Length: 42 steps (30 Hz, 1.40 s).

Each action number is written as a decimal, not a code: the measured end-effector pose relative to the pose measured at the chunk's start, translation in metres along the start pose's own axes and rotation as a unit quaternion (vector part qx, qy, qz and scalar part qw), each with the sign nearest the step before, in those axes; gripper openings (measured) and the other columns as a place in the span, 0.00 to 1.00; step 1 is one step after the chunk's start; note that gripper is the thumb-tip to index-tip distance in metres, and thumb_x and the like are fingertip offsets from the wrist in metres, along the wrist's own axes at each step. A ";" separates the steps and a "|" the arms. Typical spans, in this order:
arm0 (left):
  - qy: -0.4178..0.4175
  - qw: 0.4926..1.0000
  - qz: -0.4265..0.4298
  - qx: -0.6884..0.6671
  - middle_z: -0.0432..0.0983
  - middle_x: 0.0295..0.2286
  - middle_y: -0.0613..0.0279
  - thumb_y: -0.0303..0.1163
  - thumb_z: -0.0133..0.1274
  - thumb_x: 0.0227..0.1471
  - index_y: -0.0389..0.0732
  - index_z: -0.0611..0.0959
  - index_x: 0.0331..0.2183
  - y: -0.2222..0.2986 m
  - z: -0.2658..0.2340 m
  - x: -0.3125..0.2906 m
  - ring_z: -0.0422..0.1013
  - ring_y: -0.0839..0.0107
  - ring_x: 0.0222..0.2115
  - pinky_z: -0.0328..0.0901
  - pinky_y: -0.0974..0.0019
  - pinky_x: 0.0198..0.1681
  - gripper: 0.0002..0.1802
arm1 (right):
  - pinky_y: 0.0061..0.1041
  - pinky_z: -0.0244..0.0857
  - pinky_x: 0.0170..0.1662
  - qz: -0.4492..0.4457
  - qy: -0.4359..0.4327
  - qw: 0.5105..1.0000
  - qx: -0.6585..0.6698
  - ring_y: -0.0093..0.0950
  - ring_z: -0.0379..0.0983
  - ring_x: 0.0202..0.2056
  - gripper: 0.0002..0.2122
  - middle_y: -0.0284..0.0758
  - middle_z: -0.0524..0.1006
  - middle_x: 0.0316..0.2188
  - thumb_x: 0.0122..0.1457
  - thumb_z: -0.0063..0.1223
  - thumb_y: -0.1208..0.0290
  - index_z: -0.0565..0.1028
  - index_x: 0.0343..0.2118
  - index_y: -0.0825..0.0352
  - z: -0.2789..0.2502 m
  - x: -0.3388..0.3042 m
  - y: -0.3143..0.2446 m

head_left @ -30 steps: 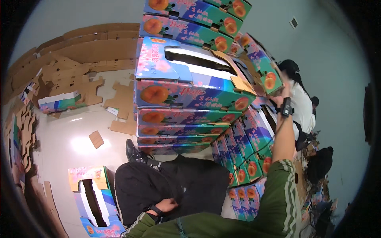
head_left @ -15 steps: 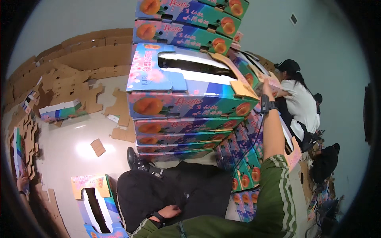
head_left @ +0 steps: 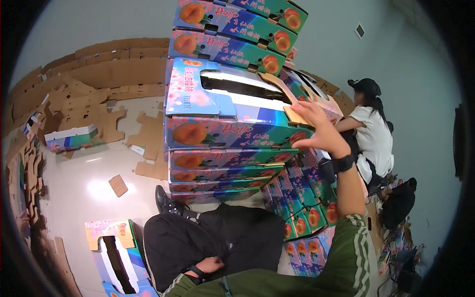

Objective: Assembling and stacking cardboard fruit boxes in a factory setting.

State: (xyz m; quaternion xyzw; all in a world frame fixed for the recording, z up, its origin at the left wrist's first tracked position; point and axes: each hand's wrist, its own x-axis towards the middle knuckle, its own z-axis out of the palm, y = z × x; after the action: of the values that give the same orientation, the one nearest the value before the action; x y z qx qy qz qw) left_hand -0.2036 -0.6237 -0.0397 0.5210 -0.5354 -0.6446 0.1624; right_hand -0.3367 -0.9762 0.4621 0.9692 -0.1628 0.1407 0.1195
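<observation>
The right hand (head_left: 320, 132), fingers spread, presses flat on the brown flap (head_left: 292, 115) of the top peach carton (head_left: 225, 116), steadying it on the stack (head_left: 222, 171). The left hand (head_left: 210, 266) rests empty, loosely curled, on the lap.

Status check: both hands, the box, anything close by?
Right hand flat on the top fruit box of the stack. Left hand resting on lap. Seated person close behind the stack.

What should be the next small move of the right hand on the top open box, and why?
Probably press the loose brown flap down into the open box. The right hand already lies on the flap at the box's right end, the flap sticks up, and the top is unclosed. The left hand rests idle on the lap.
</observation>
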 end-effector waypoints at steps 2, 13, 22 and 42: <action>0.006 1.000 0.008 -0.006 0.79 0.41 0.46 0.52 0.50 0.58 0.38 0.81 0.46 0.000 0.000 0.000 0.74 0.51 0.43 0.67 0.53 0.46 0.27 | 0.44 0.52 0.65 -0.034 0.008 0.999 0.026 0.44 0.55 0.65 0.46 0.41 0.68 0.57 0.39 0.75 0.57 0.64 0.63 0.62 0.008 0.017 -0.013; 0.062 0.997 0.018 -0.030 0.80 0.39 0.43 0.48 0.52 0.54 0.32 0.82 0.41 0.005 -0.001 -0.004 0.75 0.48 0.43 0.68 0.55 0.47 0.26 | 0.39 0.59 0.59 -0.023 -0.049 0.994 0.098 0.44 0.64 0.56 0.48 0.44 0.70 0.50 0.36 0.75 0.52 0.64 0.64 0.58 0.009 0.054 -0.020; 0.067 0.997 0.001 -0.049 0.81 0.38 0.46 0.46 0.53 0.55 0.35 0.83 0.39 0.002 0.002 -0.008 0.76 0.49 0.42 0.68 0.56 0.46 0.23 | 0.40 0.60 0.56 0.105 0.047 0.983 -0.140 0.45 0.66 0.51 0.47 0.44 0.69 0.49 0.27 0.76 0.53 0.71 0.59 0.56 -0.096 -0.061 -0.131; 0.056 0.998 -0.003 -0.041 0.81 0.36 0.48 0.48 0.54 0.55 0.34 0.83 0.40 0.010 0.003 -0.004 0.77 0.51 0.40 0.69 0.56 0.45 0.24 | 0.34 0.71 0.42 0.516 0.008 0.855 -0.049 0.39 0.80 0.37 0.41 0.50 0.81 0.38 0.42 0.71 0.47 0.71 0.56 0.69 -0.062 -0.197 -0.029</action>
State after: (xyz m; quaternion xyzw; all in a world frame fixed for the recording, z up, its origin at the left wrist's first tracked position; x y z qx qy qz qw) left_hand -0.2074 -0.6226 -0.0295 0.5507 -0.4975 -0.6359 0.2116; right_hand -0.5200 -0.8772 0.4532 0.7378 -0.6454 0.1819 0.0783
